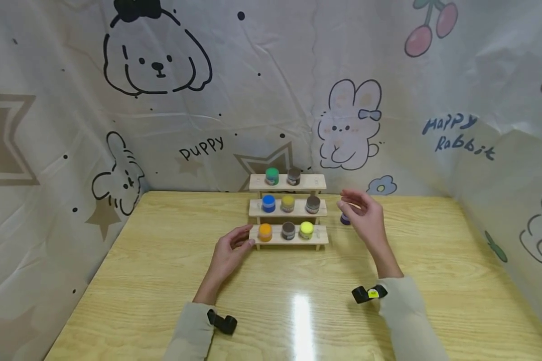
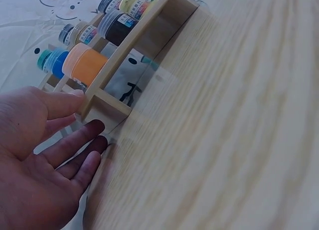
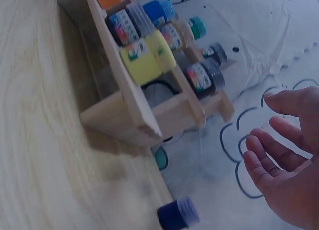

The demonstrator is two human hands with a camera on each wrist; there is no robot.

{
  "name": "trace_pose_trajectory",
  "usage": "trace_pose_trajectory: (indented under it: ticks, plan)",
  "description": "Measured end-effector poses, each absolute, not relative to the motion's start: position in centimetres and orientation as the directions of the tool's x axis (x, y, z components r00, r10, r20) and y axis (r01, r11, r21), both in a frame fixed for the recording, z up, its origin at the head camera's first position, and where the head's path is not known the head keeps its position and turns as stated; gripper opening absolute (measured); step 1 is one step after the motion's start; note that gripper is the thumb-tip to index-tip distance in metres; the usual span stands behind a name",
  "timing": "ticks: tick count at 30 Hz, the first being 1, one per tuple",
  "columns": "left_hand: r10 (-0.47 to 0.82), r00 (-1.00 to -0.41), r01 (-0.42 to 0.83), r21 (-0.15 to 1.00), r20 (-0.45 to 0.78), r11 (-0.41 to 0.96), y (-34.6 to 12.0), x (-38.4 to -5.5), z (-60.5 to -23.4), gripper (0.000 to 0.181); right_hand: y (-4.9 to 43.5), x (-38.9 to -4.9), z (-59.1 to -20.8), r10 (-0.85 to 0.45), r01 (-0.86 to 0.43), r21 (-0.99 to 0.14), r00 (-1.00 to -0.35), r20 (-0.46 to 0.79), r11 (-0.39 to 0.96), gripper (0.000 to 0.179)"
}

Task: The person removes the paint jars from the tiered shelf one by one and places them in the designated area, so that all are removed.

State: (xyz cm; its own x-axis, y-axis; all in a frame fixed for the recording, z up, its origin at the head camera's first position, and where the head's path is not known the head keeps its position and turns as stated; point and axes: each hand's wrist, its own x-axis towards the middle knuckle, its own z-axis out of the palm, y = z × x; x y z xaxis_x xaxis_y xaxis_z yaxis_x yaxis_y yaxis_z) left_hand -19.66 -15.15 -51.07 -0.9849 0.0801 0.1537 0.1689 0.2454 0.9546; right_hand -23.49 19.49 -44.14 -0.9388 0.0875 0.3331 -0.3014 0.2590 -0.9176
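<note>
pale cloth sleeves [image 1: 191, 328] come in well in front of the wooden stand [image 1: 320, 235], each with a small black box [image 1: 226, 324] strapped on. the stand is made of smooth, light wood, with three flat steps like little stairs. short, round paint jars sit on it: an orange jar [image 1: 265, 232], a dark jar [image 1: 288, 230] and a bright yellow jar [image 1: 306, 230] in front, three more on the middle step, two on top. some have paper labels. the left hand [image 1: 228, 254] touches the stand's left end, its fingers loosely spread. the right hand [image 1: 366, 219] is to the right of the stand, fingers softly bent and apart, holding nothing. a dark blue jar [image 3: 172, 216] is on the tabletop [image 1: 162, 271], right of the stand; from the head view the right hand hides some of it. the tabletop has streaky wood lines. behind the stand hangs a wrinkly sheet [image 1: 271, 105] with a puppy and a rabbit on it.
</note>
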Motion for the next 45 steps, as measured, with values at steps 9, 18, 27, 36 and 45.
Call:
trace_pose_trajectory:
  ticks: [9,18,27,36,45]
  plan:
    - [0.073,-0.989,0.144,0.958,0.130,0.247,-15.8,-19.3,-51.4,0.042,15.5,-23.2,-39.8,-0.031,-0.414,-0.871,-0.906,0.421,0.265,0.037]
    - [0.069,-0.991,0.127,0.961,0.114,0.246,-15.2,-18.3,-49.6,0.042,13.7,-26.6,-40.2,-0.099,-0.417,-0.880,-0.909,0.405,0.227,0.042]
    - [0.067,-0.989,0.143,0.958,0.130,0.250,-15.5,-19.2,-51.2,0.043,12.3,-29.6,-41.3,-0.130,-0.390,-0.876,-0.921,0.368,0.284,0.046]
    - [0.086,-0.988,0.148,0.961,0.131,0.234,-15.2,-19.5,-51.2,0.043,11.4,-30.6,-41.0,-0.152,-0.399,-0.850,-0.917,0.369,0.345,0.046]
    - [0.068,-0.990,0.139,0.962,0.126,0.235,-14.8,-19.5,-51.2,0.043,11.1,-31.1,-41.3,-0.147,-0.390,-0.836,-0.921,0.361,0.386,0.042]
